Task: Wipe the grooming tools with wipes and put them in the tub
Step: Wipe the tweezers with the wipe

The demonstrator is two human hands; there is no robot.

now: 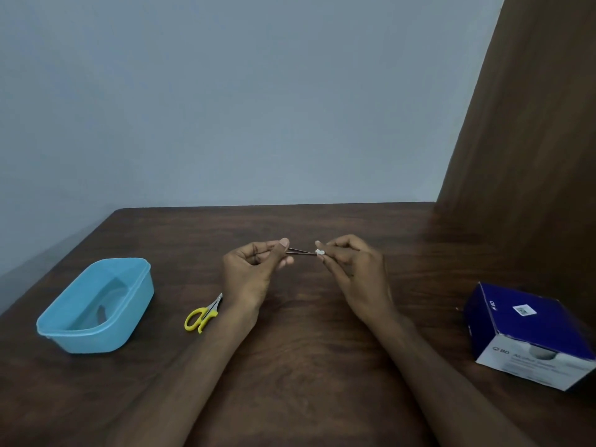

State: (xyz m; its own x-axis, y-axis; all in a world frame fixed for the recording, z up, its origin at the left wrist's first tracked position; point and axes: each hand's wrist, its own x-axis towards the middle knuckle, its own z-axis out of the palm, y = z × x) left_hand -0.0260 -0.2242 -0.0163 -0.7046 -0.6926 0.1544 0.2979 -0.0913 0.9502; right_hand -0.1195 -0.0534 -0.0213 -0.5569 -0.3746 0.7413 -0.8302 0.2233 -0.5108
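My left hand (254, 269) pinches one end of a thin dark pair of tweezers (300, 251) above the middle of the table. My right hand (351, 266) pinches a small white wipe (320, 252) around the tweezers' other end. Small yellow-handled scissors (203, 316) lie on the table just left of my left wrist. A light blue plastic tub (96, 304) stands at the left; a dark object lies inside it.
A blue and white box of alcohol swabs (529, 337) sits at the right edge of the dark wooden table (306, 350). A brown wooden panel (529, 140) rises at the right, a pale wall behind.
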